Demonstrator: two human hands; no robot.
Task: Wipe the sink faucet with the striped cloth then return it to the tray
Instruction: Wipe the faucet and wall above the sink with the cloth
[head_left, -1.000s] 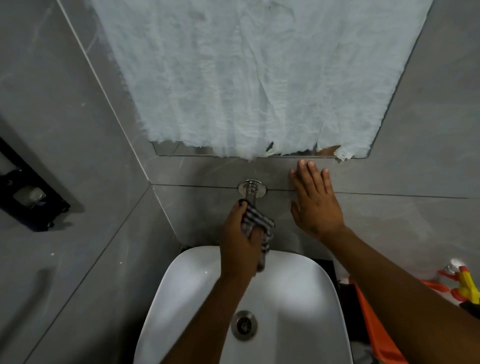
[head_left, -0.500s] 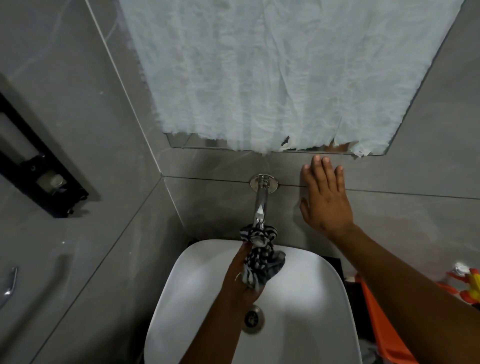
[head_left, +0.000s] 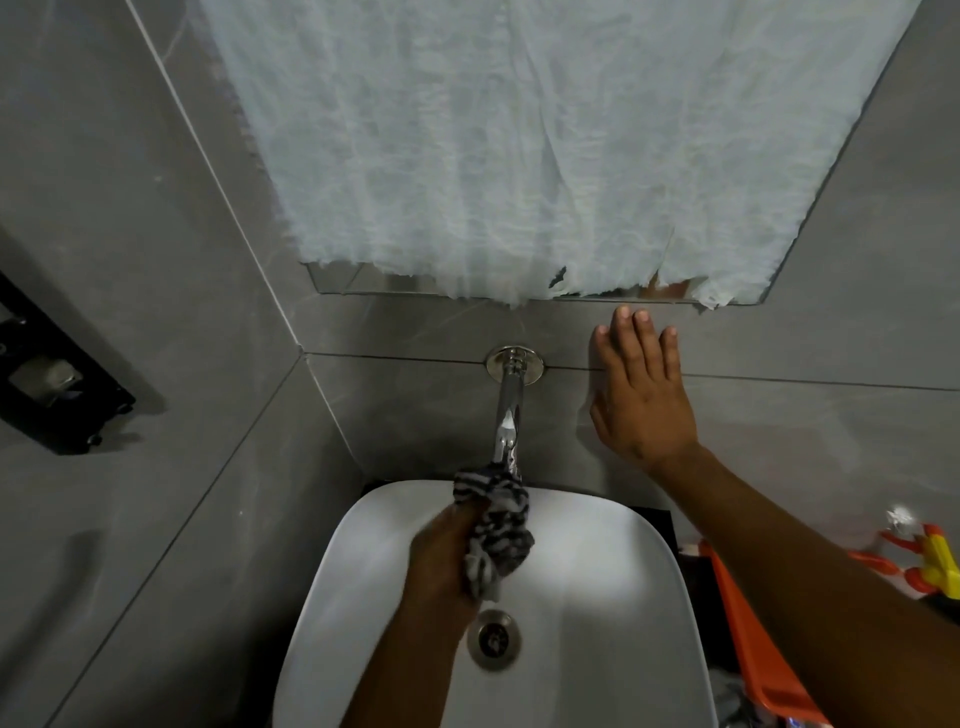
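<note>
A chrome faucet (head_left: 508, 410) juts out of the grey tiled wall above a white sink (head_left: 613, 582). My left hand (head_left: 441, 556) grips the black-and-white striped cloth (head_left: 493, 525), bunched around the faucet's outer tip over the basin. My right hand (head_left: 641, 395) rests flat on the wall to the right of the faucet, fingers spread, holding nothing. An orange tray (head_left: 748, 639) shows partly at the lower right, behind my right forearm.
A mirror covered with pale crumpled sheeting (head_left: 519, 145) hangs above the faucet. A black wall fixture (head_left: 52, 379) sits on the left wall. Red and yellow objects (head_left: 930, 561) lie at the right edge. The sink drain (head_left: 493, 638) is below my left hand.
My left hand has slid the cloth from the faucet's base by the wall out along the spout to its tip. The right hand has stayed on the wall.
</note>
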